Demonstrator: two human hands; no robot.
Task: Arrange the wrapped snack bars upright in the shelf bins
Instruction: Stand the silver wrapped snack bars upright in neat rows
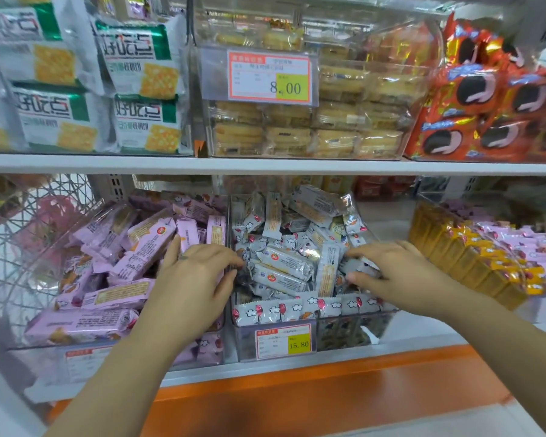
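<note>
Bars (282, 263) (silver) pinched by left hand (193, 285), right hand (401, 274).

White shelf (423, 334), orange front lip (297, 392), clear bins (246, 345) in a row

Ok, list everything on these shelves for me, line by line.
silver snack bars: many, silver with balloon print, jumbled in the middle lower bin
pink snack bars: many, pale pink, jumbled in the left lower bin
gold packs: a row, gold, lower shelf right
cracker packs: at least four, white and green, upper shelf left
clear-wrapped biscuits: many, tan, clear upper middle bin
cookie packs: several, red, upper shelf right
price tags: two readable, red-edged with yellow, on the upper and lower middle bins
wire basket: one, white, lower far left
left hand: one, fingertips at the silver snack bars
right hand: one, finger and thumb around silver snack bars
</note>
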